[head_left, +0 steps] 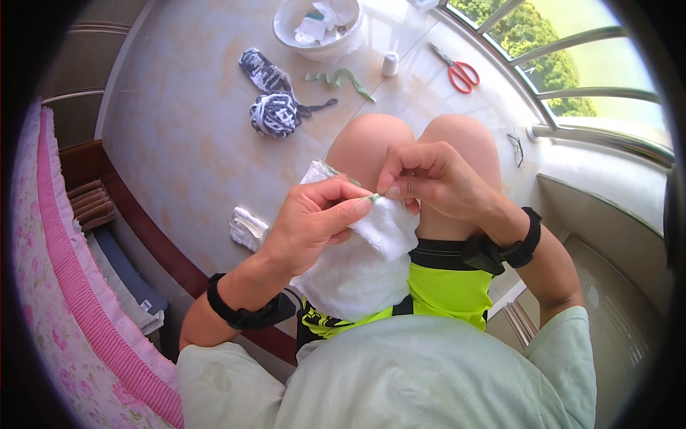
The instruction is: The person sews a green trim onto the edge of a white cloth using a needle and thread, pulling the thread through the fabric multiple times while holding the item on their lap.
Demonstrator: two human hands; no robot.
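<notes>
A white, fluffy cloth (343, 272) lies over my lap and left thigh, with a narrow green trim (374, 198) along part of its edge. My left hand (314, 214) pinches the trimmed edge between thumb and fingers, holding it up above my thigh. Right beside it, my right hand (432, 179) has its thumb and fingertips pressed together at the same edge. Whatever sits in that right pinch is too small to make out. The fingertips of both hands nearly meet there.
On the floor ahead are a grey-and-white yarn ball (274, 115), a green strip (355, 84), a white thread spool (390, 64), red-handled scissors (461, 76) and a white basin (314, 50). Glasses (516, 148) lie at right, a folded white cloth (247, 229) at left, near a pink-covered bed (78, 300).
</notes>
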